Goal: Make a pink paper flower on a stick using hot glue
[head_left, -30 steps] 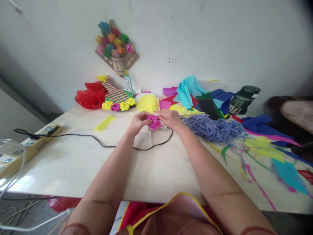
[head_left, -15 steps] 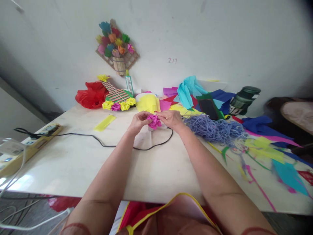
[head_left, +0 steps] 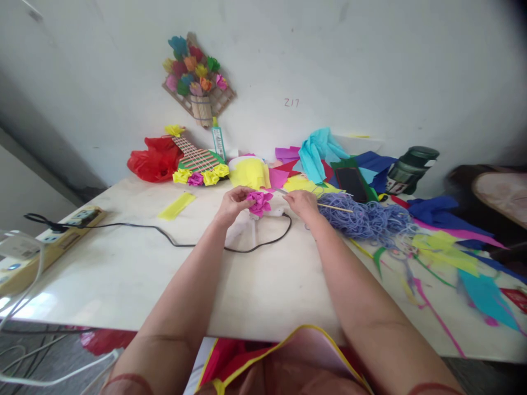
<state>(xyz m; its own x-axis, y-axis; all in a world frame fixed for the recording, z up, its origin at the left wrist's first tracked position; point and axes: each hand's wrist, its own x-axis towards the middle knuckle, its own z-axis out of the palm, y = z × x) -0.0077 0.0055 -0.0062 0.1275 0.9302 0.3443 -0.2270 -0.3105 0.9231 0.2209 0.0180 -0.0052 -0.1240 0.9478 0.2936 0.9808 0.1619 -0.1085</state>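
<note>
My left hand (head_left: 235,206) pinches a magenta crepe-paper flower (head_left: 260,203) by its left side, above the table. To its right, my right hand (head_left: 302,204) is closed on a thin wooden stick (head_left: 335,208), whose light end sticks out past the wrist. A narrow greyish tip shows at the flower side of these fingers; I cannot tell whether it belongs to the stick. A gap separates the right fingertips from the petals. Just below the flower lies a white corded tool (head_left: 276,213), partly hidden, with a black cord running from it.
A tangle of blue-violet string (head_left: 366,219) lies at the right, with coloured paper scraps around it. Behind stand a flower-trimmed stick guitar (head_left: 197,159), a glue bottle (head_left: 217,141) and a dark green jar (head_left: 411,169). A power strip (head_left: 61,241) is at the left edge.
My right hand has drawn away from the flower to the right, and the stick in it has tilted, its outer end lower. The left hand still holds the flower in place.
</note>
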